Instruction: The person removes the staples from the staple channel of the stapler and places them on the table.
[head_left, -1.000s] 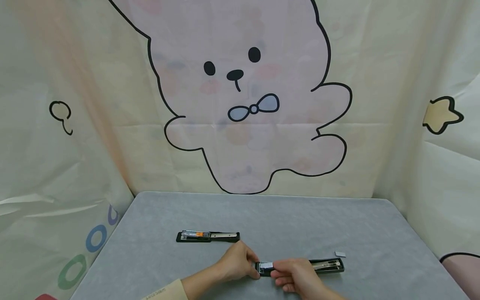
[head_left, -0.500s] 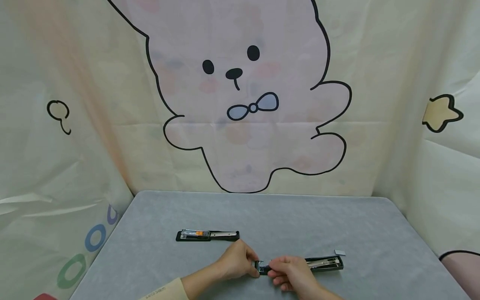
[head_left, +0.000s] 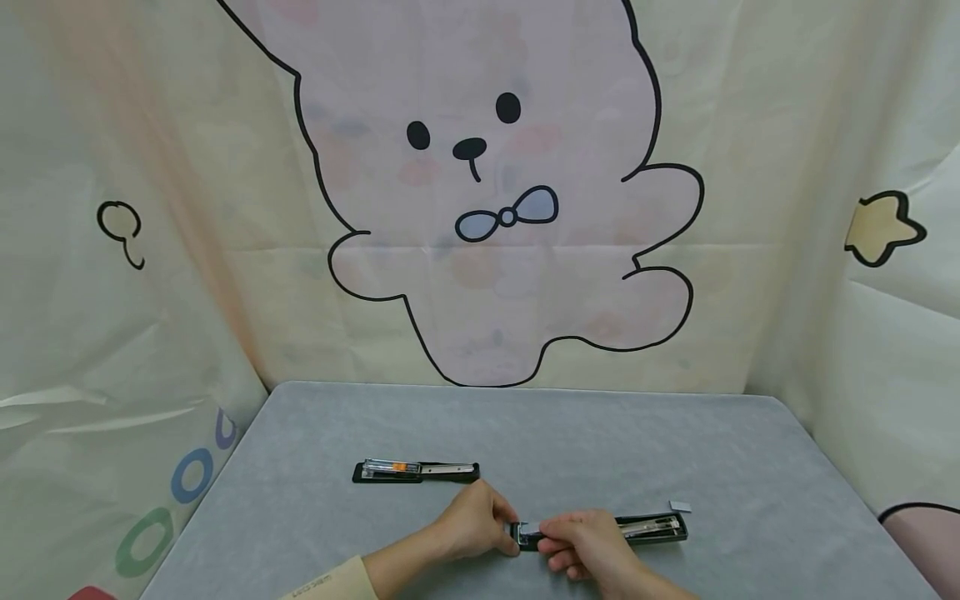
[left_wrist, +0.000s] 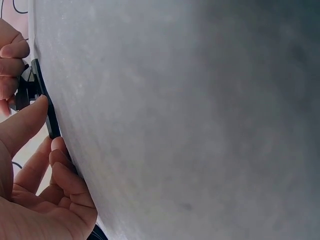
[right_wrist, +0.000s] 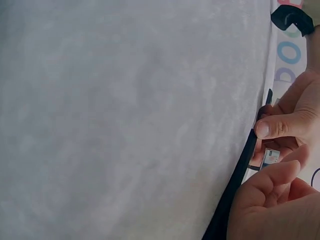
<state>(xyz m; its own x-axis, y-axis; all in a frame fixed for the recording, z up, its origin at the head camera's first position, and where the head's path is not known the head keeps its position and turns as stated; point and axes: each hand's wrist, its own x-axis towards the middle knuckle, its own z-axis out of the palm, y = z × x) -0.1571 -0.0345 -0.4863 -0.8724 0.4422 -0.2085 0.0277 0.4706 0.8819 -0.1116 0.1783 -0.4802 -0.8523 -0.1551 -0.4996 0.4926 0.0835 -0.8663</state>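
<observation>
A black stapler (head_left: 648, 528), opened out flat, lies near the front of the grey table (head_left: 525, 433). My left hand (head_left: 504, 533) grips its left end with curled fingers. My right hand (head_left: 544, 540) pinches the same end from the right, over a small pale piece (head_left: 528, 527) that barely shows between the hands. In the left wrist view my left hand (left_wrist: 47, 150) wraps the stapler's black edge (left_wrist: 51, 125). In the right wrist view my right hand (right_wrist: 272, 185) sits by the black edge (right_wrist: 235, 185), and the pale piece (right_wrist: 271, 156) shows between the two hands.
A second opened black stapler (head_left: 416, 472) with a clear and orange part lies further back on the left. A small grey strip (head_left: 681, 505) rests by the near stapler's right end. A cartoon cloth backdrop (head_left: 480, 208) hangs behind and at both sides.
My right hand has slid a little to the left along the stapler and now covers most of the pale piece. The left hand and the stapler have stayed in place.
</observation>
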